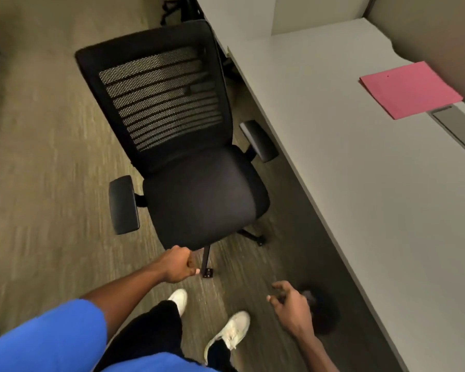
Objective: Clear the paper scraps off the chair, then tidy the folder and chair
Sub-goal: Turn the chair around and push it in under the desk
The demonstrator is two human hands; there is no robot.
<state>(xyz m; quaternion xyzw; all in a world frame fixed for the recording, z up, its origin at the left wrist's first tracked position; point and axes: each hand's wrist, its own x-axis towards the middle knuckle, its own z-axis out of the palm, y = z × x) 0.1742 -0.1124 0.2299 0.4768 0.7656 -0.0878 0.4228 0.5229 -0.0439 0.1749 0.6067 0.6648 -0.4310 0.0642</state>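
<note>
A black office chair (199, 200) with a mesh back stands on the carpet beside the desk, and its seat is bare, with no paper scraps on it. My left hand (179, 265) is curled at the front edge of the seat, fingers tucked under the rim. My right hand (290, 308) hangs lower right, away from the chair, fingers loosely apart and holding nothing. A pink folder (410, 89) lies closed and flat on the grey desk (346, 162), at the far right near the partition wall.
A dark round bin (324, 315) sits on the floor under the desk edge, just behind my right hand. My white shoes (235, 330) stand in front of the chair. Another chair base (177, 9) shows at the top. Carpet lies to the left.
</note>
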